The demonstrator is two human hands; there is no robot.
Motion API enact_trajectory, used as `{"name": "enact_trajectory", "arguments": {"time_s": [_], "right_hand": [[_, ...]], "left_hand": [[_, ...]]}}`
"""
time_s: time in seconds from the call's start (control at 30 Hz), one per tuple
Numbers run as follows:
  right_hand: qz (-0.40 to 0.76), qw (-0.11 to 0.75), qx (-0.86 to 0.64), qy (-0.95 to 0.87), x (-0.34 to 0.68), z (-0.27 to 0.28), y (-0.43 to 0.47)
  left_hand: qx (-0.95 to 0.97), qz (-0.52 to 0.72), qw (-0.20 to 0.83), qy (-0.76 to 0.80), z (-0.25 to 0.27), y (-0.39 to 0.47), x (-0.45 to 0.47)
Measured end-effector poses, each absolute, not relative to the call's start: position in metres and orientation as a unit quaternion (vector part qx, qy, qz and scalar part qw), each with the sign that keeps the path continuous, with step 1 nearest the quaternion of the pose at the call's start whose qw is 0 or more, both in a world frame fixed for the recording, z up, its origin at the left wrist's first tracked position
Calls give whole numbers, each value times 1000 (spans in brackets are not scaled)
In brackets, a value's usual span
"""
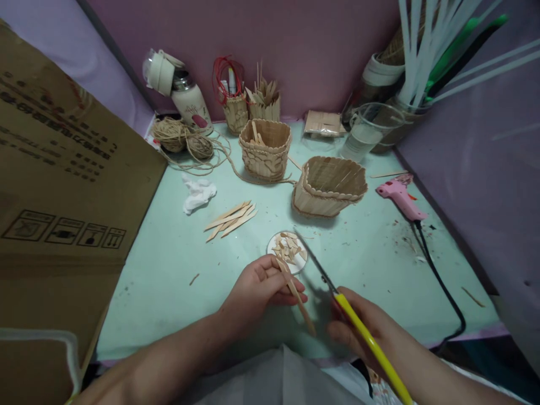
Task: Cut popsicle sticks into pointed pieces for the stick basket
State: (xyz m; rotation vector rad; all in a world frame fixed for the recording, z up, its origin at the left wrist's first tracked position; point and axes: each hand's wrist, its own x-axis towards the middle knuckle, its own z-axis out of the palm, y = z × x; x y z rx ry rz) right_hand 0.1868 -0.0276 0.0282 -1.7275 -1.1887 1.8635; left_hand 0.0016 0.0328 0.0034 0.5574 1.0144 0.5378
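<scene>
A flat wooden stick [301,306] with a pointed end is pinched between the thumb and fingers of my left hand [270,281]. My right hand [358,318] grips yellow-handled scissors [327,280], whose blades point up and away over the table. The blades and stick are apart. Just beyond my left hand lies a small round white dish [302,259] holding cut wood chips [287,245]. Several more wooden sticks [232,218] lie in a loose pile to the left of it. An oval basket [329,194] made of wooden slats stands behind the dish.
A second slatted basket [265,160] holds a few sticks. Around it are twine balls [172,135], a crumpled tissue [198,193] and a flask [192,107]. At right lie a pink glue gun [403,199] and its cord [447,298]. A clear cup [367,135] stands behind; a cardboard box [63,197] flanks the left.
</scene>
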Motion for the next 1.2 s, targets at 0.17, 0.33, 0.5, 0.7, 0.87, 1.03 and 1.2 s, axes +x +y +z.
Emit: {"name": "enact_trajectory", "arguments": {"time_s": [0.17,0.33,0.5,0.7,0.87,1.03,1.2], "right_hand": [[574,270,-648,-421,187,17,-34],[530,364,-652,-402,191,15,-33],[517,422,-651,-363,193,19,-26],[524,382,-639,-413,193,22,-20],[538,336,-622,-460,191,21,-15],[522,305,-621,-499,194,19,-13],[574,170,-611,-518,196,30,-20]], "left_hand": [[223,294,815,446,4,27,3],[261,250,833,419,1,26,1],[371,157,828,389,-7,22,3],[457,95,818,336,6,21,2],[483,110,789,363,7,24,2],[432,148,785,418,1,28,2],[356,246,762,482,0,37,0]]}}
